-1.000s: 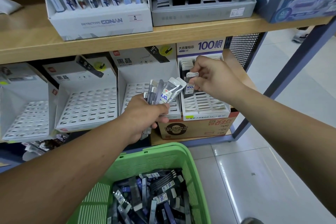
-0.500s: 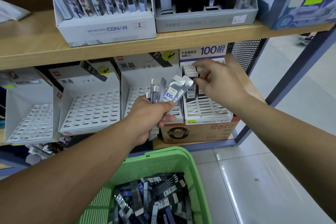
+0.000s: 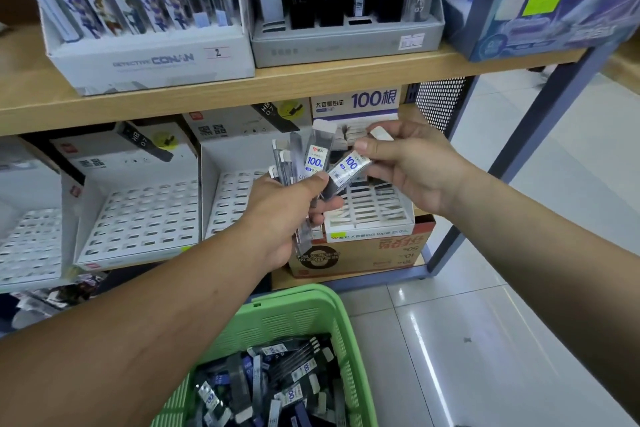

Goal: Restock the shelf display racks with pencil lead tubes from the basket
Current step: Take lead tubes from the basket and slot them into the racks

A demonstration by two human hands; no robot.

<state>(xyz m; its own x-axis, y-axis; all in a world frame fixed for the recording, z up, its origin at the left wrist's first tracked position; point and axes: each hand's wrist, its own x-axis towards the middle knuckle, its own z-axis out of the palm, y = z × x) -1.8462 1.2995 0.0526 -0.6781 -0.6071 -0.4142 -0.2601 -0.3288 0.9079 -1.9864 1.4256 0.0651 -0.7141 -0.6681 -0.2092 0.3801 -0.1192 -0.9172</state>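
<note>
Under the light wooden shelf board (image 3: 242,90), my left hand (image 3: 287,215) grips a fan of slim clear pencil lead tubes (image 3: 304,163). Their white caps point up, so the blue "100" labels face me and each one is easy to pick off. My right hand (image 3: 415,166) pinches a single labelled tube (image 3: 348,168) between thumb and fingers. It is tilted, with its dark lower end just beside my left thumb, and I cannot tell whether it is free of the fan.

I judge I am drawing it out to slot it into the white slotted cardboard rack (image 3: 370,208) with the "100" header, right behind both hands, which is why I hold the supply so near it. That rack has a few tubes (image 3: 353,135) in its top rows, and its lower slots show open. It stands on a brown printed carton (image 3: 363,253). The white perforated racks (image 3: 138,215) to its left show only bare slots, so most of the job seems to lie ahead.

Low in front of me, the green plastic basket (image 3: 311,308) holds a loose heap of the same dark tubes (image 3: 277,385), well below the shelf. On the board above, a white box of cartoon-printed packs (image 3: 152,59) and a grey tray of black packs (image 3: 346,42) stand side by side.
</note>
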